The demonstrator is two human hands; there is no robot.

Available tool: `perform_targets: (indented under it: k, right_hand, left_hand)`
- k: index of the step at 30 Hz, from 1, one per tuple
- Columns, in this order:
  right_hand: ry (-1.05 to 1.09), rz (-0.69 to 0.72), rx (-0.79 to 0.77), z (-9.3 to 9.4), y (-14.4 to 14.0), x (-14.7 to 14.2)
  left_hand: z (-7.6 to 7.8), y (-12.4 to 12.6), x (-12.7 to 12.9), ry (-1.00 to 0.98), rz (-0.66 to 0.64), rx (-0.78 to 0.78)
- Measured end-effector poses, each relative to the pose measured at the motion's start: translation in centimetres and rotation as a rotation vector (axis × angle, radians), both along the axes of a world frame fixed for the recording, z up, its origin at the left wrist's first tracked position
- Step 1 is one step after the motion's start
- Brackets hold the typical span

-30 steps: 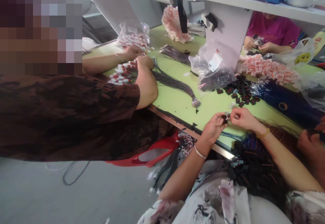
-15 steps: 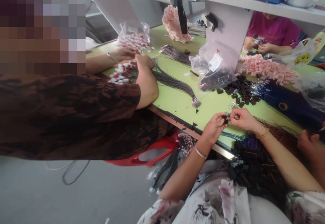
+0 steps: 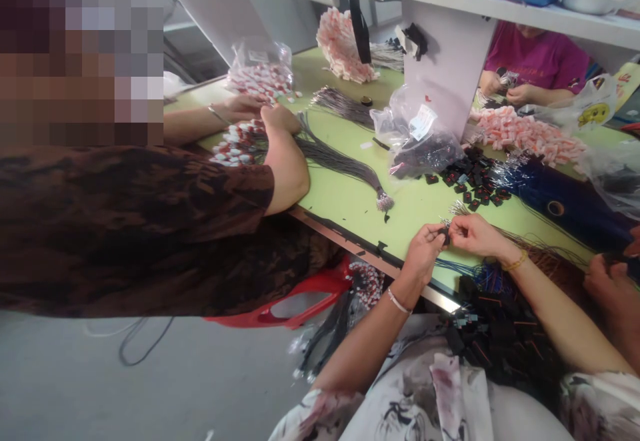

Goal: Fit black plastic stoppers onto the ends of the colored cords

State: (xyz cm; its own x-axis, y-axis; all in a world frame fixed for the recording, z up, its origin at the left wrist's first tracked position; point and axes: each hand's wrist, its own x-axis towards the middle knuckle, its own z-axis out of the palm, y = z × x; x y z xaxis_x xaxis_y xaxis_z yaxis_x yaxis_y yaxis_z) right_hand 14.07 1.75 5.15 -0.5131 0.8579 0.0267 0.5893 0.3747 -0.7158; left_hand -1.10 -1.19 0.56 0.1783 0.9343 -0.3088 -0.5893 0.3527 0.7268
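Near the table's front edge, my left hand [image 3: 425,249] pinches a small black connector housing [image 3: 445,233] between thumb and fingers. Silver wire tips show right beside it. My right hand [image 3: 476,234] is closed, its fingertips meeting at the housing on a thin wire that they mostly cover. Just behind my right hand lies a bunch of metal-tipped wires [image 3: 459,208]. Loose black connector housings [image 3: 479,177] are piled beyond my hands. Blue wires [image 3: 457,267] pass beneath my wrists, and more black parts [image 3: 510,331] lie heaped against my lap.
At left, a co-worker's arm [image 3: 287,174] reaches over white-and-red connectors [image 3: 235,144]. Dark wire bundle [image 3: 350,161] crosses the green table [image 3: 345,217]. A plastic bag [image 3: 425,141] stands by the divider. Another person's hand [image 3: 613,284] is at right; a shelf [image 3: 450,1] overhangs.
My fingertips have drawn slightly closer together at the black connector housing, and my right hand has shifted a little left. Fewer silver tips show between them. The co-worker's arm at left barely moves.
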Motion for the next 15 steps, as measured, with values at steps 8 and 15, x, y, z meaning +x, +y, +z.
perform_targets:
  k: [8,15]
  right_hand:
    - [-0.126,-0.274,0.101,0.1,2.0,2.7]
    - [-0.700,-0.420,0.096,-1.5,3.8,5.0]
  left_hand:
    - [0.2,0.0,-0.2,0.054,-0.022,0.012]
    - [0.4,0.3,-0.3,0.068,-0.053,0.025]
